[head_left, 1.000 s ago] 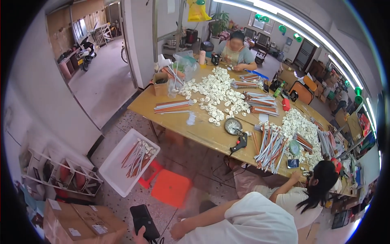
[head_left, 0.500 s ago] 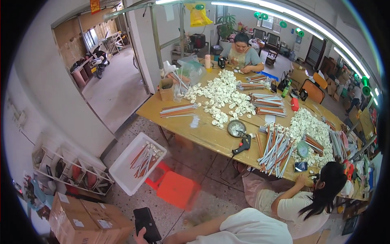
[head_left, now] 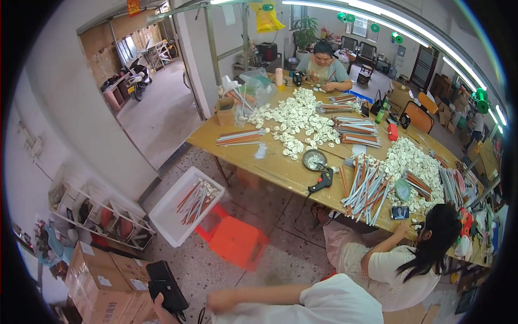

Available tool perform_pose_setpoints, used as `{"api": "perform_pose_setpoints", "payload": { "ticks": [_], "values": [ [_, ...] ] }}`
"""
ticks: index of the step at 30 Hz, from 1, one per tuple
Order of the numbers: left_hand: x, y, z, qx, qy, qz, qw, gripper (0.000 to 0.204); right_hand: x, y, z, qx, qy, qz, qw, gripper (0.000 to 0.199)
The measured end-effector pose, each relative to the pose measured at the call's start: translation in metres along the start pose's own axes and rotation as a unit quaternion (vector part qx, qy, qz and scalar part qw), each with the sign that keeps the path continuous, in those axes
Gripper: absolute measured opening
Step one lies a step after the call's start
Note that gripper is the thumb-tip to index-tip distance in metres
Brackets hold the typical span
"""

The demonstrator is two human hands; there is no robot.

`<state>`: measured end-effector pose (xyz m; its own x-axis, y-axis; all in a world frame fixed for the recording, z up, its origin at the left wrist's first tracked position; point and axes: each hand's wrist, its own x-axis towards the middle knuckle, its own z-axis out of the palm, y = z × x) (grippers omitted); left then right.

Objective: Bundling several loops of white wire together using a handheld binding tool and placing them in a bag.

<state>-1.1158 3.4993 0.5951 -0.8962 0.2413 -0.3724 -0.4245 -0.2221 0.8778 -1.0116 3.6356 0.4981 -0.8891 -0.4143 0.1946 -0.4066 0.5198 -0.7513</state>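
Observation:
At the lower edge, my left hand (head_left: 159, 308) is closed around the side of a flat black case-like object (head_left: 168, 286), which is held tilted above the floor. Its exact kind is not clear. To its right, my right hand (head_left: 221, 301) reaches in from a white sleeve (head_left: 340, 299). The fingers are smeared by motion, so their pose does not show. A thin dark cord (head_left: 202, 315) hangs between the two hands.
An orange stool (head_left: 237, 243) and a white tub (head_left: 162, 216) of sticks stand ahead; cardboard boxes (head_left: 102, 286) are at left. The table (head_left: 280, 173) bears white discs, stick bundles and a glue gun (head_left: 322, 181). Two people sit at it, one close on my right.
My left hand has moved left with the black object, which is now tilted more. My right hand has come into view beside it. The far person now holds up a thin stick.

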Motion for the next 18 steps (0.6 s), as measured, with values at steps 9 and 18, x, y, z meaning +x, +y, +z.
{"api": "perform_pose_setpoints", "payload": {
  "ticks": [9,18],
  "values": [
    [0.008,0.018,-0.124,0.023,0.000,0.039,0.999,0.066,-0.058,-0.013,-0.015,-0.067,0.053,0.339,0.937,0.032],
    [-0.016,0.020,-0.186,0.013,0.071,-0.002,0.997,0.071,-0.031,-0.018,0.119,0.104,-0.116,0.294,0.943,0.049]
  ]
}}
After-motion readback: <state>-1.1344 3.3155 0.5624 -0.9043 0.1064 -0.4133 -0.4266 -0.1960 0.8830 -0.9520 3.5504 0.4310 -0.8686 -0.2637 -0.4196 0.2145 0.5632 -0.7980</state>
